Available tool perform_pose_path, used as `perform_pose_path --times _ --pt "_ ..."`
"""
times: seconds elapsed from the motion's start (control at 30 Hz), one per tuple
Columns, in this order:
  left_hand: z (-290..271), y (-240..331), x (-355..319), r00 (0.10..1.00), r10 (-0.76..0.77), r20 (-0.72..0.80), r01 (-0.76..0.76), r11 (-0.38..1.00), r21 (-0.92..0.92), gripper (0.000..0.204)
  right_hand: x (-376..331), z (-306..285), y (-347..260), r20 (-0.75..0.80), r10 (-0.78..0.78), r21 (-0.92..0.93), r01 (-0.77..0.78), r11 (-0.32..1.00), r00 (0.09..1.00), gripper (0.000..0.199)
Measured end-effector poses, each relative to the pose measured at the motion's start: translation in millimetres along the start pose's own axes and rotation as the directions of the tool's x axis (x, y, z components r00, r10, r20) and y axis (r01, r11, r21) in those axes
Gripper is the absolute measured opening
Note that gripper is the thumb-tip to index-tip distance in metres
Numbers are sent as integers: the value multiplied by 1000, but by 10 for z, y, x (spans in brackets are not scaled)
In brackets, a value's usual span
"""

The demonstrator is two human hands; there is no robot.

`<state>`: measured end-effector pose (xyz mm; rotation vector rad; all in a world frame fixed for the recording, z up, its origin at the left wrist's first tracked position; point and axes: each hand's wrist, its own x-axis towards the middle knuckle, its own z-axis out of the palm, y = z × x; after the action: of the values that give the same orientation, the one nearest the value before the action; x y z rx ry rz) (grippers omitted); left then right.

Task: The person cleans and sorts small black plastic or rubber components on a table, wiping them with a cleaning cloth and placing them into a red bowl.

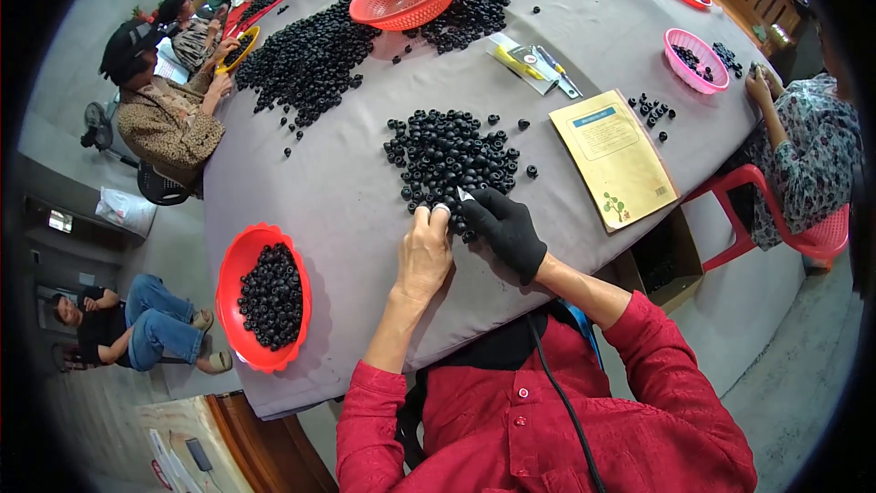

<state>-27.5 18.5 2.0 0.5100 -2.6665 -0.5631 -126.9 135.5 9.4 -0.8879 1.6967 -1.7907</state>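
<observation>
Sorting's underway: a black ring (441,211) is pinched by the bare left hand (424,254), small blade (464,194) gripped by the gloved right hand (507,230); pile (452,160) at 12 o'clock, careful trimming probably needed next.

A worker in a red long-sleeved shirt with a faint woven pattern, buttoned down the front with matching red buttons over a black undershirt showing at the neckline. The right hand (507,230) wears a snug black glove ending at the wrist; the left hand (424,254) is bare, with what appears to be a pale guard on one fingertip. A thin black cable (557,393) runs down across the chest.
</observation>
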Motion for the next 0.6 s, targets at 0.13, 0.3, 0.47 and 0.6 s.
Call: perform_pose_path --times 0.13,0.3,0.47,0.6 --pt "-56 -36 15 999 6 36 -7 1000 30 17 -14 7 57 -4 -62 -25 62 998 998 24" --pt "-36 -267 -24 977 61 -204 -86 990 -114 15 10 -6 141 130 -584 -461 570 680 801 23" --pt "-159 -171 45 937 -268 223 280 199 -939 11 11 7 28 55 119 30 -121 992 991 22" --pt "-69 -194 72 949 -261 178 211 107 -971 18 18 25 1 131 165 -31 -163 986 978 22"
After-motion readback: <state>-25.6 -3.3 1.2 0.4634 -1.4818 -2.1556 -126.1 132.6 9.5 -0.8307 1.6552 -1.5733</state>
